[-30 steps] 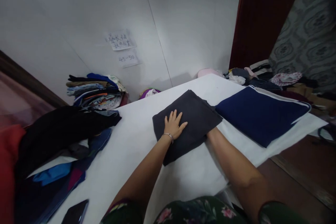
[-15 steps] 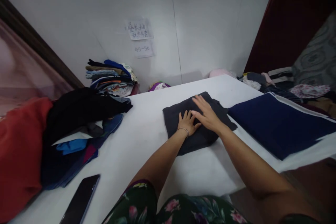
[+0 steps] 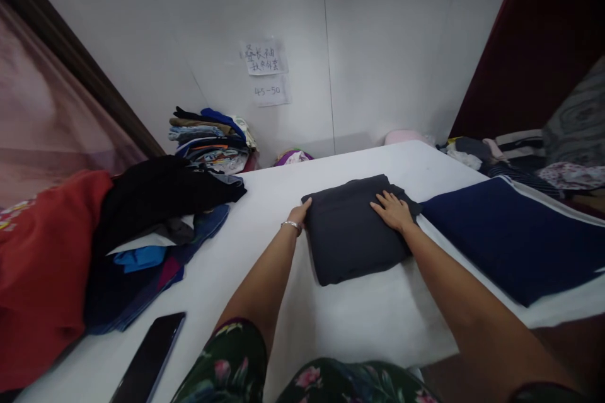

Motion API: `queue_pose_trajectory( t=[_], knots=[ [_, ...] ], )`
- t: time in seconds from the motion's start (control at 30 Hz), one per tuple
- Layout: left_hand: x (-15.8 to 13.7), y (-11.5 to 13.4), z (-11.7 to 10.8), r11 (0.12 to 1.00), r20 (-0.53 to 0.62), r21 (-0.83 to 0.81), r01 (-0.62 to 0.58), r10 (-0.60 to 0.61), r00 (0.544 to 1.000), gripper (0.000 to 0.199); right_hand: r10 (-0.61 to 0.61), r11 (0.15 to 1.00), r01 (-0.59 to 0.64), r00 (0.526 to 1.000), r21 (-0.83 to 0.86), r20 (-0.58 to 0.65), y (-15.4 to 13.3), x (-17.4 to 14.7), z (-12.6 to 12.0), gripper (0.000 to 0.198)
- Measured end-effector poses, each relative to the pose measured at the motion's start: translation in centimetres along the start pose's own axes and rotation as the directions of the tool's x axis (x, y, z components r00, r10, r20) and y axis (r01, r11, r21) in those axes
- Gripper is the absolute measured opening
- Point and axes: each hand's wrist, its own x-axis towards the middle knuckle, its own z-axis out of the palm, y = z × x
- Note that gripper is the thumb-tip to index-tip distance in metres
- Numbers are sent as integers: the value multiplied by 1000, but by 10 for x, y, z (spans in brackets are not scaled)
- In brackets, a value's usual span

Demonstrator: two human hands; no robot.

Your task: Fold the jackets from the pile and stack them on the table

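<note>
A folded dark grey garment (image 3: 352, 236) lies on the white table (image 3: 265, 321) in front of me; its exact kind does not show. My left hand (image 3: 300, 211), with a bracelet at the wrist, grips its far left corner, thumb on top and the other fingers mostly hidden at the edge. Flat on the garment's upper right part rests my right hand (image 3: 394, 211), fingers spread. Just right of it, a navy blue cloth (image 3: 515, 236) is laid out flat.
A heap of clothes with a red garment (image 3: 47, 283) and a black garment (image 3: 155, 201) fills the left side. Near it lies a phone (image 3: 149, 359). Folded clothes (image 3: 212, 141) are stacked by the wall, and more clothes (image 3: 515, 151) lie at the far right.
My left hand has moved from the garment's middle to its left edge. My right hand has slid right across the top. The view has shifted slightly.
</note>
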Motion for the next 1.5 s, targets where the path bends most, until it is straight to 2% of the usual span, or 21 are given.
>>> queue_pose_trajectory(
  t=[0.17, 0.27, 0.33, 0.47, 0.57, 0.63, 0.73, 0.83, 0.9, 0.97, 1.07, 1.17, 1.2, 1.27, 1.37, 1.43, 1.5],
  knots=[
    [6, 12, 27, 984, 41, -174, 29, -22, 999, 45, 21, 1000, -22, 998, 10, 56, -2, 2, -10, 65],
    [-6, 16, 23, 961, 18, -278, 6, -1, 1000, 43, 19, 999, -23, 996, 47, 90, -8, -8, -18, 66],
    [-19, 11, 2, 939, 2, -343, -27, 29, 1000, 41, -9, 997, 0, 993, 83, 116, -21, -25, -17, 67],
    [-39, -21, -67, 900, 3, -433, -37, 43, 999, 41, -136, 986, 120, 980, 116, 144, -65, -77, -3, 71],
    [-42, -51, -108, 922, -60, -383, 51, -80, 995, 47, -267, 959, 255, 959, 121, 98, -94, -107, 10, 69],
    [-38, -63, -120, 946, -100, -317, 68, -104, 990, 51, -270, 953, 258, 961, 162, 61, -102, -110, 14, 68],
    [-27, -65, -120, 992, -182, -123, 3, -26, 983, 59, -120, 950, 120, 993, 288, -16, -95, -90, 14, 76],
    [-17, -55, -117, 981, -204, 165, -105, 138, 969, 68, -2, 894, 35, 997, 447, -74, -82, -62, 11, 86],
    [-14, -47, -116, 920, -148, 341, -195, 257, 955, 69, 20, 851, 29, 996, 524, -87, -78, -48, 10, 90],
    [-14, -40, -114, 831, -53, 481, -280, 346, 937, 60, 33, 827, 43, 991, 561, -126, -79, -40, 9, 92],
    [-19, -31, -109, 718, 106, 570, -398, 416, 903, 40, 36, 762, 121, 973, 636, -229, -84, -40, 12, 85],
    [-25, -22, -103, 714, 182, 472, -518, 495, 849, 31, -14, 641, 254, 947, 725, -320, -87, -50, 14, 76],
    [-26, -18, -101, 718, 201, 424, -552, 520, 830, 31, -55, 630, 298, 938, 717, -342, -87, -54, 14, 71],
    [-25, -11, -100, 731, 252, 338, -593, 536, 806, 34, -189, 666, 391, 912, 636, -363, -87, -63, 12, 53],
    [-22, 0, -104, 754, 375, 279, -595, 485, 790, 32, -405, 691, 542, 839, 479, -365, -85, -75, 7, 25],
    [-21, 5, -107, 746, 471, 259, -613, 457, 755, 31, -454, 670, 593, 803, 447, -386, -82, -82, 3, 20],
    [-21, 11, -109, 736, 561, 197, -648, 458, 690, 31, -449, 649, 598, 800, 471, -398, -78, -87, 0, 18]
  ],
)
